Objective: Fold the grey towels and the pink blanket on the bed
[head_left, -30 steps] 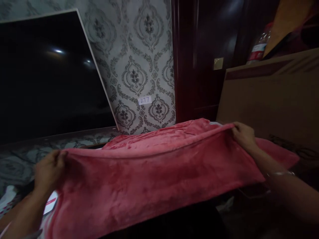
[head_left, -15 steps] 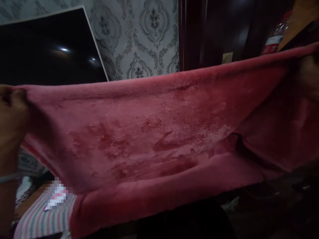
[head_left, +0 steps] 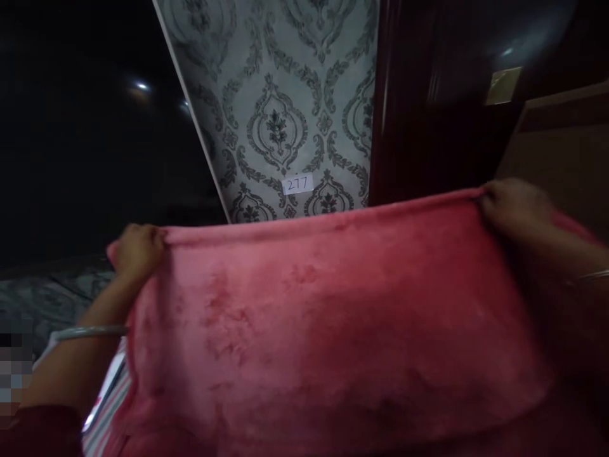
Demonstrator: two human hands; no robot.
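Stretching pink blanket between closed fingers, left hand and right hand grip its edge. Likely soft, floppy: hold corners.

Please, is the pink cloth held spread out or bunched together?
Spread out: the left hand and right hand hold the pink cloth stretched between them along its top edge.

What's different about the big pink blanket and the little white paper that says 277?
Colour: the pink blanket has darker red patches, while the white paper has dark handwritten numbers.
Size: the blanket fills much of the picture; the paper takes up just a small patch.
Place: the left hand and right hand grip the blanket's upper edge, but the paper is on the patterned wall, with neither hand on it.
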